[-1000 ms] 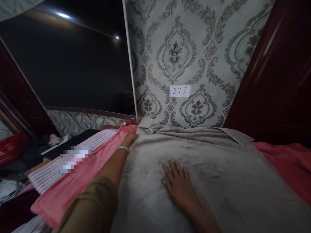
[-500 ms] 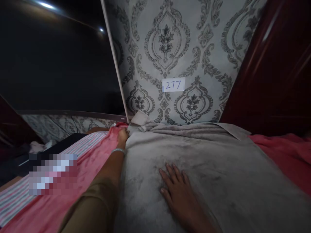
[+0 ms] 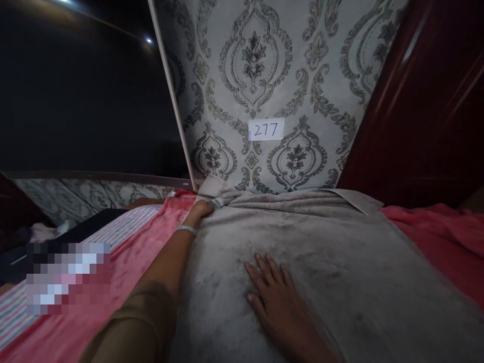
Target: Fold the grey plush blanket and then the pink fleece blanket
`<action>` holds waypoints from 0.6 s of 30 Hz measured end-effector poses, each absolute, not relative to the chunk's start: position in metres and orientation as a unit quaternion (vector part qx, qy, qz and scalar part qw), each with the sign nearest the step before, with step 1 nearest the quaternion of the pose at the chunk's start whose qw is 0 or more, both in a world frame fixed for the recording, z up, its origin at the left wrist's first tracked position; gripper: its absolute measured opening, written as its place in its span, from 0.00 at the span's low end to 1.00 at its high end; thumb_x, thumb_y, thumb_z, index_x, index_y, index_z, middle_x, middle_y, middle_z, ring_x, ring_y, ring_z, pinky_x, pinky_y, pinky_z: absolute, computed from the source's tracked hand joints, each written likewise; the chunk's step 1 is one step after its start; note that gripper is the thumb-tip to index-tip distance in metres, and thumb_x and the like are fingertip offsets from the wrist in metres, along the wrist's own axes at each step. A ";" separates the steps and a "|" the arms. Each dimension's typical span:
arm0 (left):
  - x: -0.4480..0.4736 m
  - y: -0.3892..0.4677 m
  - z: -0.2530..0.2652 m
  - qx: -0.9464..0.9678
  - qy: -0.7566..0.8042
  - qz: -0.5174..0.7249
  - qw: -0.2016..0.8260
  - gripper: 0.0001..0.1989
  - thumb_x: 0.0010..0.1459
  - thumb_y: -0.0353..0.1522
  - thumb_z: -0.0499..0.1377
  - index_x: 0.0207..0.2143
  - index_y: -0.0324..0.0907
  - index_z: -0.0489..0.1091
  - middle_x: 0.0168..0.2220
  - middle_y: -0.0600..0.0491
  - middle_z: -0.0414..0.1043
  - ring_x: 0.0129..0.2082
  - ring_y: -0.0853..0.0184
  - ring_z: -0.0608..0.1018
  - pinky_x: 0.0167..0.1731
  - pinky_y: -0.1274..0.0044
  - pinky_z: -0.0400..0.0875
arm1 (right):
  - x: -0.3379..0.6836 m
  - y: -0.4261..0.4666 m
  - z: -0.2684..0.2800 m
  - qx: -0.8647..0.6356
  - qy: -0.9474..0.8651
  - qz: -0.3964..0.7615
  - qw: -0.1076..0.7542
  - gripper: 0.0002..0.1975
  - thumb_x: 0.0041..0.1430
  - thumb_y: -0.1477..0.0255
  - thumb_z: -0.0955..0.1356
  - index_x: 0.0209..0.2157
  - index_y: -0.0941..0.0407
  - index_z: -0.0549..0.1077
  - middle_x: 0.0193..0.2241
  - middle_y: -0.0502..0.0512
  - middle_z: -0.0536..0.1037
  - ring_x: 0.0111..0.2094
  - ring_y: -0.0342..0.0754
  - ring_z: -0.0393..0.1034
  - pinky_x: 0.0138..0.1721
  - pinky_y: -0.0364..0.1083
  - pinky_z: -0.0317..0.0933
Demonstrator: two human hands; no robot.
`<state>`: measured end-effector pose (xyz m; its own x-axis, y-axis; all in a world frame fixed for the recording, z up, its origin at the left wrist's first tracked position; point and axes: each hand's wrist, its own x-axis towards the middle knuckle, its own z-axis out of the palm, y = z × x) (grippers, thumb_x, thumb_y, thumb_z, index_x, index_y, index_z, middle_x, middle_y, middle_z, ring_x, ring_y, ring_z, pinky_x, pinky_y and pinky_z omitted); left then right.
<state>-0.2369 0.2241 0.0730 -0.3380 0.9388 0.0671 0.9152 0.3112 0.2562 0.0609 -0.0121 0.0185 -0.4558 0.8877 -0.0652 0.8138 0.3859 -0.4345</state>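
Observation:
A soft grey blanket (image 3: 325,282) is spread before me, its far edge bunched into folds near the wall. My left hand (image 3: 203,207) reaches to its far left corner, with the fingers closed on the grey fabric beside a pale turned-up flap (image 3: 214,186). The fingertips are partly hidden by the hand itself. My right hand (image 3: 276,297) lies flat on the middle of the blanket, palm down and fingers spread.
Pink fabric (image 3: 139,257) lies along the left side, next to a striped cloth (image 3: 126,234). More pink fabric (image 3: 423,222) shows at the right. Behind stand a patterned wall (image 3: 253,65) with a "277" label (image 3: 266,129), a dark screen (image 3: 83,101) and a dark red glossy panel (image 3: 419,116).
My left hand has moved rightward from the blanket's left edge onto its far corner. My right hand stays flat in place. The view has shifted slightly.

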 end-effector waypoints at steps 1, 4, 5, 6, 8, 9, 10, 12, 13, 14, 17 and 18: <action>-0.234 0.227 0.072 0.574 0.808 0.119 0.050 0.15 0.56 0.39 0.64 0.41 0.38 0.78 0.39 0.43 0.81 0.41 0.59 0.81 0.40 0.75 0.72 | 0.061 -0.012 0.019 -0.515 -0.827 0.208 0.086 0.31 0.69 0.59 0.58 0.71 0.45 0.52 0.73 0.48 0.41 0.73 0.58 0.31 0.70 0.66 0.29; -0.227 0.233 0.071 0.573 0.811 0.119 0.033 0.17 0.60 0.39 0.60 0.46 0.37 0.76 0.43 0.41 0.80 0.44 0.59 0.81 0.43 0.73 0.73 | 0.061 -0.012 0.019 -0.518 -0.825 0.212 0.079 0.31 0.69 0.58 0.57 0.71 0.45 0.52 0.73 0.47 0.40 0.73 0.57 0.29 0.70 0.65 0.28; -0.226 0.233 0.071 0.571 0.811 0.125 0.018 0.17 0.62 0.37 0.58 0.48 0.36 0.75 0.45 0.39 0.79 0.46 0.57 0.80 0.44 0.72 0.73 | 0.061 -0.012 0.019 -0.519 -0.824 0.213 0.078 0.31 0.69 0.59 0.58 0.71 0.44 0.51 0.73 0.46 0.40 0.73 0.57 0.28 0.70 0.64 0.28; -0.224 0.232 0.071 0.569 0.811 0.134 -0.002 0.17 0.63 0.34 0.56 0.50 0.35 0.74 0.48 0.37 0.77 0.49 0.55 0.79 0.45 0.71 0.72 | 0.061 -0.012 0.019 -0.520 -0.824 0.214 0.076 0.31 0.69 0.59 0.58 0.71 0.44 0.51 0.73 0.46 0.40 0.73 0.56 0.28 0.70 0.64 0.28; -0.221 0.229 0.067 0.566 0.809 0.153 -0.040 0.19 0.65 0.30 0.51 0.55 0.34 0.71 0.54 0.33 0.73 0.54 0.52 0.76 0.48 0.69 0.71 | 0.061 -0.011 0.020 -0.520 -0.823 0.216 0.073 0.31 0.69 0.60 0.58 0.71 0.44 0.51 0.73 0.46 0.40 0.73 0.56 0.28 0.70 0.64 0.27; -0.219 0.227 0.065 0.565 0.807 0.161 -0.054 0.20 0.66 0.29 0.49 0.57 0.35 0.70 0.56 0.33 0.70 0.55 0.52 0.76 0.49 0.68 0.70 | 0.061 -0.011 0.020 -0.520 -0.823 0.217 0.073 0.31 0.69 0.59 0.58 0.71 0.44 0.51 0.73 0.45 0.40 0.73 0.56 0.28 0.70 0.64 0.27; -0.218 0.225 0.061 0.564 0.807 0.165 -0.061 0.21 0.66 0.29 0.47 0.57 0.36 0.70 0.57 0.33 0.69 0.55 0.51 0.75 0.49 0.67 0.70 | 0.061 -0.011 0.020 -0.521 -0.822 0.219 0.071 0.31 0.69 0.59 0.59 0.71 0.43 0.51 0.73 0.45 0.40 0.73 0.56 0.28 0.70 0.64 0.27; -0.217 0.222 0.053 0.557 0.811 0.170 -0.061 0.21 0.67 0.30 0.46 0.56 0.36 0.70 0.56 0.33 0.70 0.52 0.51 0.77 0.47 0.67 0.70 | 0.061 -0.011 0.021 -0.524 -0.819 0.224 0.066 0.31 0.69 0.59 0.59 0.71 0.42 0.51 0.73 0.45 0.39 0.73 0.56 0.28 0.70 0.64 0.27; -0.217 0.222 0.050 0.552 0.814 0.171 -0.057 0.20 0.67 0.31 0.47 0.55 0.36 0.71 0.54 0.33 0.71 0.51 0.51 0.77 0.46 0.66 0.70 | 0.061 -0.011 0.021 -0.524 -0.819 0.226 0.064 0.31 0.69 0.59 0.59 0.71 0.42 0.50 0.73 0.44 0.39 0.73 0.56 0.28 0.70 0.64 0.27; -0.217 0.223 0.047 0.548 0.817 0.171 -0.054 0.20 0.67 0.32 0.47 0.54 0.36 0.72 0.52 0.33 0.72 0.51 0.50 0.77 0.45 0.66 0.71 | 0.061 -0.011 0.021 -0.524 -0.819 0.226 0.064 0.31 0.69 0.59 0.59 0.71 0.41 0.50 0.73 0.44 0.38 0.73 0.56 0.28 0.70 0.64 0.27; -0.219 0.225 0.043 0.540 0.823 0.172 -0.042 0.19 0.67 0.34 0.49 0.53 0.36 0.72 0.50 0.34 0.74 0.51 0.51 0.77 0.45 0.68 0.70 | 0.062 -0.011 0.019 -0.519 -0.822 0.222 0.076 0.31 0.69 0.59 0.59 0.71 0.41 0.50 0.73 0.44 0.38 0.73 0.57 0.28 0.70 0.64 0.27; -0.221 0.226 0.044 0.537 0.825 0.171 -0.039 0.19 0.66 0.34 0.49 0.53 0.36 0.72 0.49 0.34 0.74 0.51 0.51 0.77 0.44 0.68 0.70 | 0.062 -0.010 0.018 -0.517 -0.823 0.221 0.082 0.31 0.69 0.59 0.59 0.71 0.42 0.50 0.73 0.45 0.38 0.73 0.57 0.28 0.70 0.64 0.26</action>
